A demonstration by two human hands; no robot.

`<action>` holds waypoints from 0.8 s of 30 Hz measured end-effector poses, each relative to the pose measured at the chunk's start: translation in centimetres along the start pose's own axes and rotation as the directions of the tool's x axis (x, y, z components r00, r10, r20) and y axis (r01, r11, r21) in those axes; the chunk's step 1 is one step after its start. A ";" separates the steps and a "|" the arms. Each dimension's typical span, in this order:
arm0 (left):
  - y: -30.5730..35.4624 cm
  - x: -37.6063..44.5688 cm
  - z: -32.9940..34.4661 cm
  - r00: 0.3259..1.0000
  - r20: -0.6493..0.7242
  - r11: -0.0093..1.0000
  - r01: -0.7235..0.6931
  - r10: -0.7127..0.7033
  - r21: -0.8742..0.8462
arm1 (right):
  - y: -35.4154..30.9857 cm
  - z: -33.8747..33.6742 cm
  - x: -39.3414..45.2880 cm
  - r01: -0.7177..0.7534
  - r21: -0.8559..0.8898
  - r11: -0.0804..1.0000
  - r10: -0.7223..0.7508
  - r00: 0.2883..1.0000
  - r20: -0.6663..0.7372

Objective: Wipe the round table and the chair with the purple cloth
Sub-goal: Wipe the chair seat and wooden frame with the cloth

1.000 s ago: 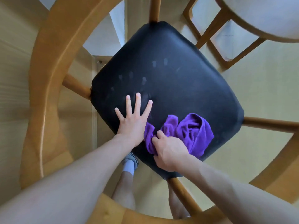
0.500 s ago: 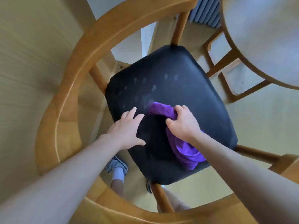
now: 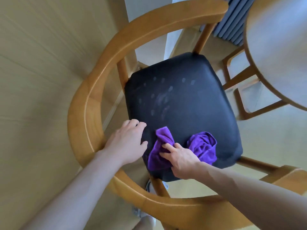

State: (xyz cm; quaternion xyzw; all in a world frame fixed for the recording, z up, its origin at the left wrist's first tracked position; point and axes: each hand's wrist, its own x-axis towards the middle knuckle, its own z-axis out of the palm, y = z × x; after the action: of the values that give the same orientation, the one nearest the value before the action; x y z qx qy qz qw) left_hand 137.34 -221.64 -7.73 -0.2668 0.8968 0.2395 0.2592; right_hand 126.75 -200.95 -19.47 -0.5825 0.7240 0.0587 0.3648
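I look down on a wooden chair (image 3: 86, 113) with a curved backrest and a black padded seat (image 3: 191, 100). Pale finger marks and smears show on the seat's middle. The purple cloth (image 3: 201, 146) lies bunched on the seat's near edge. My right hand (image 3: 180, 159) presses on the cloth and its fingers curl into the cloth's left fold. My left hand (image 3: 128, 141) rests on the seat's near left corner with fingers bent over the edge. The round table (image 3: 274, 47) with a pale top fills the upper right corner.
The table's wooden base frame (image 3: 240, 90) stands close to the chair's right side. A grey radiator (image 3: 232, 22) is on the wall behind. Light wood flooring surrounds the chair. A foot in a sock shows under the seat's near edge.
My right hand pulled the cloth from the seat's middle back to the near edge. My left hand slid left to the seat's corner. The camera view shifted, showing more table.
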 end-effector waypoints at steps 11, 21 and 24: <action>5.7 -2.7 5.0 0.993 0.061 0.639 0.111 -0.100 -0.761 | -1.2 -7.4 -8.7 0.197 0.685 0.702 0.156 0.895 -0.418; 18.2 -11.9 -1.7 0.946 -0.295 0.319 -0.242 -0.131 -0.917 | -2.6 -17.2 -24.5 0.337 0.712 0.616 0.316 0.722 -0.615; 22.1 -15.9 -5.0 0.911 -0.352 0.360 -0.261 -0.214 -0.896 | -2.4 -20.5 -29.4 0.253 0.776 0.577 0.439 0.705 -0.556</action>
State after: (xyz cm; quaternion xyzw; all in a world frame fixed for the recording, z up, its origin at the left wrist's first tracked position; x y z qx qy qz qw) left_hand 133.80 -202.41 11.89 -0.3963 0.6382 0.6458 -0.1361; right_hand 121.06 -188.62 13.81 -0.2817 0.7802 -0.4829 0.2806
